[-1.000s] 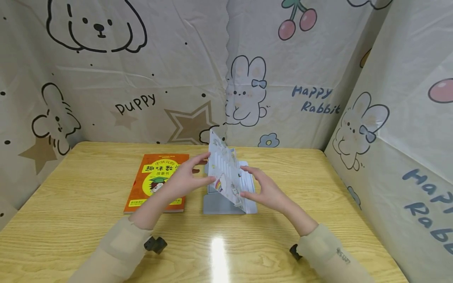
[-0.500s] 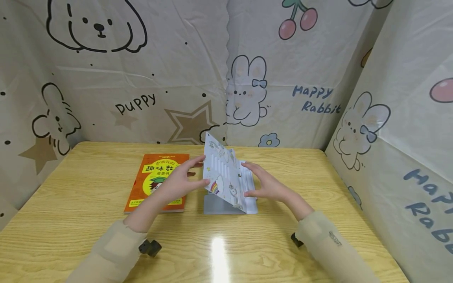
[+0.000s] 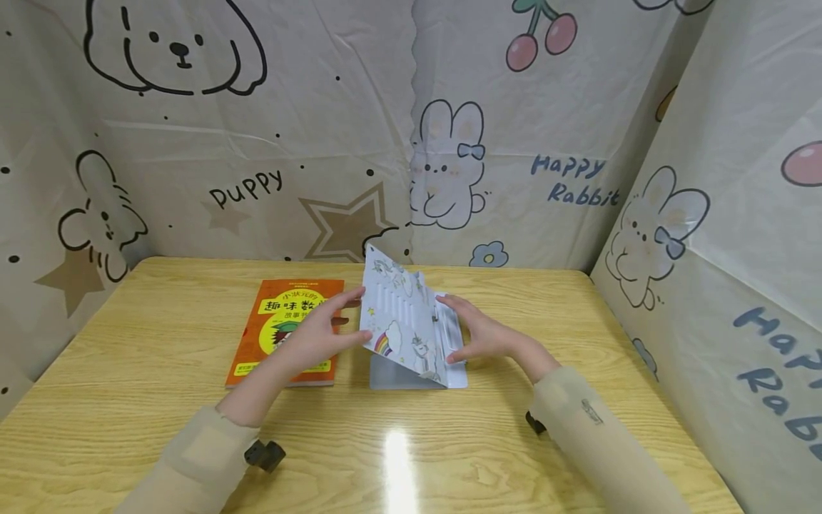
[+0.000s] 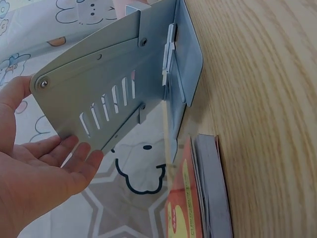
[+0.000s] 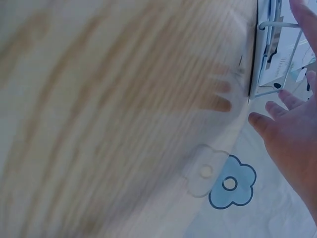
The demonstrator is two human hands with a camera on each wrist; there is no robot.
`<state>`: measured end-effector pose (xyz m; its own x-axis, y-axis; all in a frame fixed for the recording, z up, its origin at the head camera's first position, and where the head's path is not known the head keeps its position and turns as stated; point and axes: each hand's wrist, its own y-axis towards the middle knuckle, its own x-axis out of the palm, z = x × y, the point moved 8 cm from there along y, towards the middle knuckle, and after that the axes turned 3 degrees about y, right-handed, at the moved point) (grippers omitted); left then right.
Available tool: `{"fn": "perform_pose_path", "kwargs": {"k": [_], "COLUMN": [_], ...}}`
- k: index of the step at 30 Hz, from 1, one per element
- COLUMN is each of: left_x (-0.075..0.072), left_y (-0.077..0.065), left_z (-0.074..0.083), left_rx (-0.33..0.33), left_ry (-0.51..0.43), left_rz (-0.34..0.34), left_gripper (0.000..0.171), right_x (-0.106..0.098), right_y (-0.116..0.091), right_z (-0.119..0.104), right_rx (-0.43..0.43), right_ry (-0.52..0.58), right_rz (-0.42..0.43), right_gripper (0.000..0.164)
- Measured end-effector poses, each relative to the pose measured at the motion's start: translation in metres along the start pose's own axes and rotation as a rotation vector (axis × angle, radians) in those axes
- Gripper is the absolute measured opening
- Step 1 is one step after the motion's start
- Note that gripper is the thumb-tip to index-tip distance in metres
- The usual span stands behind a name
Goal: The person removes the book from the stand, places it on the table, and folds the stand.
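A pale metal book stand [image 3: 411,378] with a unicorn and rainbow print stands on the table, its printed panel [image 3: 394,300] tilted up off the base. My left hand [image 3: 317,335] grips the panel's left edge, thumb and fingers spread along it. In the left wrist view, the panel's slotted grey back [image 4: 106,84] shows, with my left fingertips overlapping its lower corner. My right hand [image 3: 484,332] is at the stand's right side, thumb and forefinger spread at the base. In the right wrist view, its fingers are loosely extended beside a wire support [image 5: 282,25].
An orange children's book [image 3: 247,350] lies flat just left of the stand, partly under my left hand and forearm. The wooden table [image 3: 481,442] ends at a cartoon-printed cloth [image 3: 565,235] at the back and sides.
My left hand has moved left and slightly down, tilting the panel further over to the left. My right hand has shifted slightly from the panel toward the base's right side.
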<state>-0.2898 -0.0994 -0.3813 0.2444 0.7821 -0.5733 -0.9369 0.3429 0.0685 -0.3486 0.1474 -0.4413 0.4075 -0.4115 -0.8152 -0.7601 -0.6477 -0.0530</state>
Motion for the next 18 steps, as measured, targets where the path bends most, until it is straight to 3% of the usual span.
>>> {"fn": "perform_pose_path", "kwargs": {"k": [9,18], "left_x": [-0.001,0.003], "left_y": [-0.004,-0.005], "left_z": [-0.009,-0.017], "left_rx": [-0.044,-0.046], "left_ry": [-0.022,-0.039], "left_rz": [0.000,-0.014], "left_gripper": [0.080,0.085], "right_x": [0.002,-0.001], "right_y": [0.006,0.004], "right_z": [0.007,0.009], "right_rx": [-0.017,-0.014], "right_ry": [0.024,-0.002], "right_rz": [-0.039,-0.043], "right_gripper": [0.110,0.105]}}
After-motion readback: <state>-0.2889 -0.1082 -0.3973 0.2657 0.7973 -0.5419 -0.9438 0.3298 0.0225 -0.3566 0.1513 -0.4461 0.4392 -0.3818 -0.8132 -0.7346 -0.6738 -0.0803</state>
